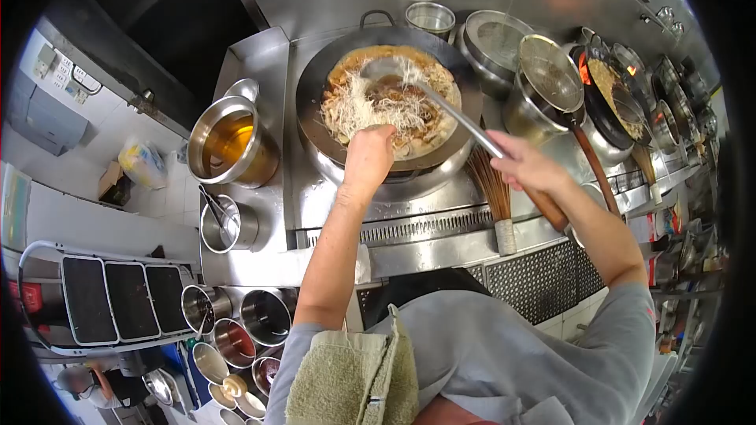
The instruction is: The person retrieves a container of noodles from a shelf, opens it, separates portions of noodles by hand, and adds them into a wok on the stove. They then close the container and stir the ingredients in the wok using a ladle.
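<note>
A black wok (pixel 311 122) sits on the steel range, holding a round flat layer of food (pixel 429 130) with pale shreds and brown sauce on it. My left hand (pixel 368 159) is at the wok's near rim, next to the shreds; its fingers are mostly hidden, so what they hold cannot be made out. My right hand (pixel 529 164) is closed around the long metal handle of a ladle (pixel 465 120), whose wooden end (pixel 546 208) sticks out below. The ladle's bowl is over the food, blurred by motion.
At the left stands a steel pot of amber liquid (pixel 232 142) and a smaller pot with utensils (pixel 227 224). A bamboo brush (pixel 496 197), a strainer on a pot (pixel 551 75) and another wok (pixel 610 102) are on the right. Sauce containers (pixel 235 342) stand lower left.
</note>
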Tool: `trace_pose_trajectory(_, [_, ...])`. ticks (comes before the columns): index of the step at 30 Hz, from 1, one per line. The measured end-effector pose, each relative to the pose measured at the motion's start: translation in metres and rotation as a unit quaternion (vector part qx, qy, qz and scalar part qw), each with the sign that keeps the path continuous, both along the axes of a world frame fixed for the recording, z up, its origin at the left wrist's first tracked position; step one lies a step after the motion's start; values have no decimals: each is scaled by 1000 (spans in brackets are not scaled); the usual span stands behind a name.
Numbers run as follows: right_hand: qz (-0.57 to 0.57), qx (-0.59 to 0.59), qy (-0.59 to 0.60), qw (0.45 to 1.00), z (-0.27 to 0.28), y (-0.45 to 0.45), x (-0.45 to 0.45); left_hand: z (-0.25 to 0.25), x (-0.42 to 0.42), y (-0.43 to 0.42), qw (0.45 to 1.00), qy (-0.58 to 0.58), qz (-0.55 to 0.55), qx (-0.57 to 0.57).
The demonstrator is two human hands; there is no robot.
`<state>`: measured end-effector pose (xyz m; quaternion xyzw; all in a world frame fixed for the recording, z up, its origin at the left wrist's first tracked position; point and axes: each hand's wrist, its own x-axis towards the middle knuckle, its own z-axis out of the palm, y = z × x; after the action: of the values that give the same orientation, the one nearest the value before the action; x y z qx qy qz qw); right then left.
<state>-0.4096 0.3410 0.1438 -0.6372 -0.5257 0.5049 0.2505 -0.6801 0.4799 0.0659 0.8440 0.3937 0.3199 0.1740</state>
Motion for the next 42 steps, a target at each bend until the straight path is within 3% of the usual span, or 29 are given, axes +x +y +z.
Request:
trace_pose_trajectory(3, [-8, 3, 127, 992, 3, 11, 6, 9, 2, -17, 1000, 14, 11, -4])
trace_pose_trajectory(11, [-47, -64, 323, 943, -56, 56, 16, 24, 10, -69, 1000, -11, 0, 26])
trace_pose_trajectory(13, [13, 43, 121, 992, -39, 42, 16, 34, 11, -83, 1000, 23, 16, 9])
trace_pose_trajectory(14, [17, 68, 77, 995, -36, 38, 14, 30, 12, -88, 999, 27, 19, 6])
trace_pose_trajectory(18, [86, 13, 97, 991, -38, 48, 18, 25, 23, -105, 997, 47, 36, 49])
trace_pose_trajectory(20, [117, 56, -144, 981, -9, 36, 2, 26, 25, -113, 996, 60, 43, 46])
trace_pose_trajectory(25, [93, 58, -2, 994, -25, 2, 18, 27, 22, -137, 995, 62, 76, 21])
trace_pose_trajectory(27, [117, -44, 181, 976, -29, -5, 26, 23, 18, -141, 995, 59, 75, 19])
trace_pose_trajectory(29, [101, -43, 113, 988, -37, -18, 21, 20, 13, -146, 996, 55, 70, 17])
trace_pose_trajectory(31, [85, 160, -87, 980, -42, -35, 8, 19, 9, -148, 997, 52, 59, 10])
trace_pose_trajectory(33, [75, 142, -78, 984, -22, -53, 1, 20, 3, -154, 998, 45, 41, 4])
trace_pose_trajectory(35, [26, -53, 79, 995, -9, -67, -3, 20, -4, -161, 999, 13, 2, -30])
trace_pose_trajectory(37, [20, -54, 124, 991, -23, -67, -4, 16, -14, -165, 999, 7, -10, -37])
trace_pose_trajectory(41, [-25, -30, 104, 994, -28, -53, -20, 8, -40, -171, 995, 8, -71, -71])
trace_pose_trajectory(42, [-37, 6, 49, 998, -20, -45, -27, 6, -44, -174, 993, 5, -82, -88])
